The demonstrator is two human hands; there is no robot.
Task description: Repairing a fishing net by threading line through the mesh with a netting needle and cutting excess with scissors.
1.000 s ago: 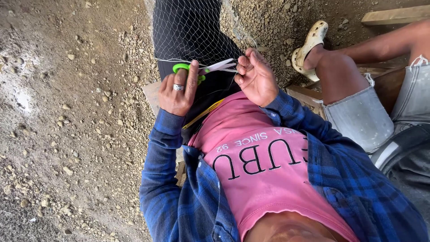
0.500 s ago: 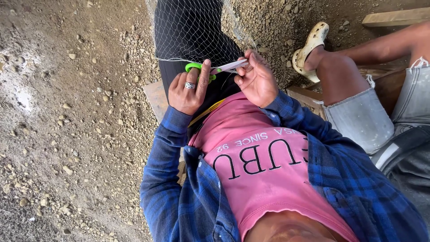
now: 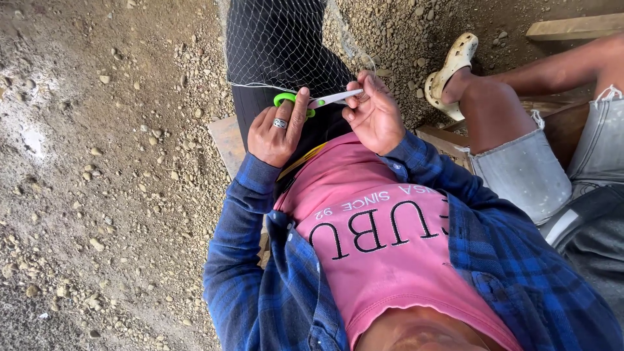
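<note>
1. One head-worn view, looking steeply down the person's own torso.
2. It sits close above both hands, left hand (image 3: 276,133) and right hand (image 3: 374,117).
3. Gravel ground (image 3: 97,182) fills the left side.

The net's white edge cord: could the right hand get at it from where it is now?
Probably yes. The right hand pinches the tip of the green-handled scissors just below the white edge cord of the net, and nothing lies between its fingers and the cord. It would have to release the scissors first.

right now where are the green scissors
In the head view, upper middle: the green-handled scissors sit in the left hand, blades pointing toward the right hand, just over the net.
</note>
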